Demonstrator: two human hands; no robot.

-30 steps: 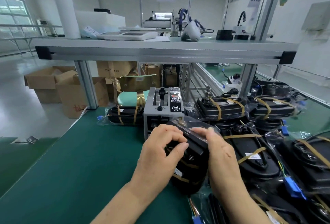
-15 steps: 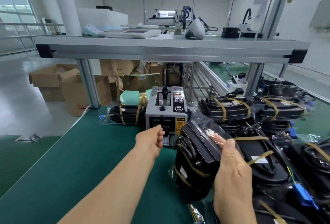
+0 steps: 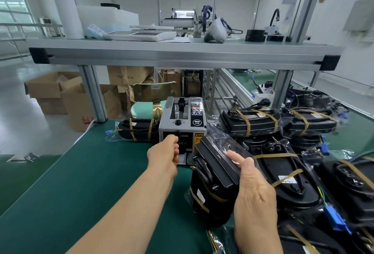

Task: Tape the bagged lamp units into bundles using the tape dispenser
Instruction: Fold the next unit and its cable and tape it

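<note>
Far to the left of the tape dispenser (image 3: 183,121), beyond the edge of the green mat (image 3: 70,183), we see open cardboard boxes (image 3: 60,96) on the floor. Just left of the dispenser, touching its side, a taped lamp bundle (image 3: 139,129) lies flat on the mat with two tan bands around it.

Our left hand (image 3: 164,156) is at the dispenser's front outlet, fingers curled together against the slot. We cannot tell whether they pinch a strip of tape.

Just right of the dispenser's front corner, and nearer to us, the bagged lamp units (image 3: 214,176) stand tilted on the mat. One tan band circles their lower end, and loose plastic bag rises at the top. Our right hand (image 3: 255,189) grips them from the right: the thumb lies along the flat upper face, and the other fingers wrap behind, out of sight.

Further right of the dispenser, a pile of banded lamp bundles (image 3: 253,122) covers the mat, some stacked on others, with blue connectors (image 3: 335,218) on wires among them.
</note>
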